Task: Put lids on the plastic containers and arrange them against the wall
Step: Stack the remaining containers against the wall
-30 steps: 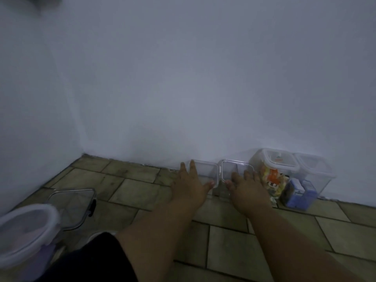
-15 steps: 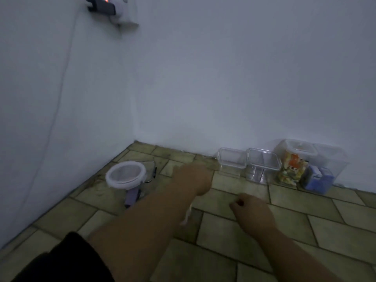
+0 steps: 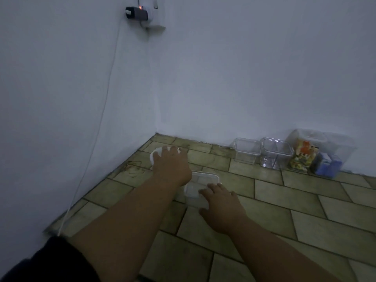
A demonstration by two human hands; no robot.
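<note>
Both hands have left the wall row. Left hand (image 3: 169,166), fingers spread, covers a round white lid (image 3: 155,156), grasp indeterminate. Right hand (image 3: 220,204) lies open against a clear rectangular container (image 3: 200,185) on the floor tiles (image 3: 284,200), not gripping.

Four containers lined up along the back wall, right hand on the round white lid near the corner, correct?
Wrong hand. The head view shows the left hand on the round white lid; the right hand is at the clear container mid-floor. Four containers along the back wall is correct.
</note>
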